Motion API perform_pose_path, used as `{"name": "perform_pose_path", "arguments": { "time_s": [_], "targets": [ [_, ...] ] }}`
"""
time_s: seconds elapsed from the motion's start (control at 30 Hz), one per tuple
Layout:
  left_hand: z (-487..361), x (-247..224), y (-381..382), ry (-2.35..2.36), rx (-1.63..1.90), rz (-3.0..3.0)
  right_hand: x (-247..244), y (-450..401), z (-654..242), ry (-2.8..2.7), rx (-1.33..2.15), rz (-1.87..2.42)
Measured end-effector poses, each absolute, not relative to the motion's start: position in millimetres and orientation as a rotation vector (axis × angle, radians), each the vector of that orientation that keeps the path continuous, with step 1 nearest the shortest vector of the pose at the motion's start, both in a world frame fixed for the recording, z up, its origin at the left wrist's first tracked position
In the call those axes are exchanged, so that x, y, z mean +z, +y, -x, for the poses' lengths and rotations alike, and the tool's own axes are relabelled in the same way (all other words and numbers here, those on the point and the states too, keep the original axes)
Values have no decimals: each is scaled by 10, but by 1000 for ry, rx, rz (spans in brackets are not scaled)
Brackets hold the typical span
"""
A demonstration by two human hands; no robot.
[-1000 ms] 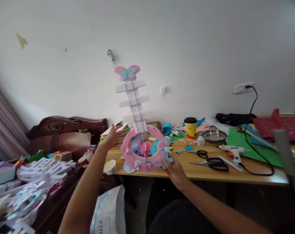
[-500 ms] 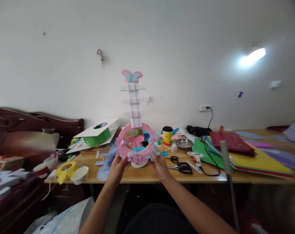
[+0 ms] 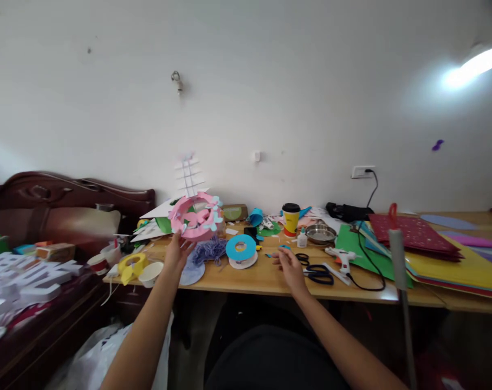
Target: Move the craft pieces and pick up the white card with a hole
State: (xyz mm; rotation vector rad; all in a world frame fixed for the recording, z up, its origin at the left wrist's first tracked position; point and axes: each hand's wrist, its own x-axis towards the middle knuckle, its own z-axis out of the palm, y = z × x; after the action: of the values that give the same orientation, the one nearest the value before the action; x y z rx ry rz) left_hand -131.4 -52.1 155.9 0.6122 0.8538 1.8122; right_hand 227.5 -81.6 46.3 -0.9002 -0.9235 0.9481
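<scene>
My left hand holds up a pink paper ring craft with butterflies on it and a white ladder-like strip rising behind, above the left part of the wooden table. My right hand hovers open over the table, holding nothing, close to a small blue paper piece and black scissors. A blue disc on a white tape roll and purple yarn lie between my hands.
A yellow cup, glue bottle, metal dish and glue gun with a cord sit to the right. Coloured paper sheets are stacked far right. A paper bowl and yellow craft are left. A grey pole stands near.
My right hand let go of the pink ring craft and dropped toward the table. My left hand carried the craft left and tilted it away. The view shifted.
</scene>
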Motion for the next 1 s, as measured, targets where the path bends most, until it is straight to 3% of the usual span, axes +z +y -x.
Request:
{"name": "perform_pose_path", "arguments": {
  "time_s": [0.27, 0.67, 1.0],
  "targets": [
    [2152, 1918, -180, 1028, 1857, -361, 313, -977, -2086, -1016, 1023, 905],
    [2341, 2596, 55, 1000, 1851, -422, 132, -1001, -2156, -1016, 1001, 976],
    [2557, 2922, -358, 779, 2303, -673, 350, -1419, -2003, -1328, 1044, 887]
  ]
}}
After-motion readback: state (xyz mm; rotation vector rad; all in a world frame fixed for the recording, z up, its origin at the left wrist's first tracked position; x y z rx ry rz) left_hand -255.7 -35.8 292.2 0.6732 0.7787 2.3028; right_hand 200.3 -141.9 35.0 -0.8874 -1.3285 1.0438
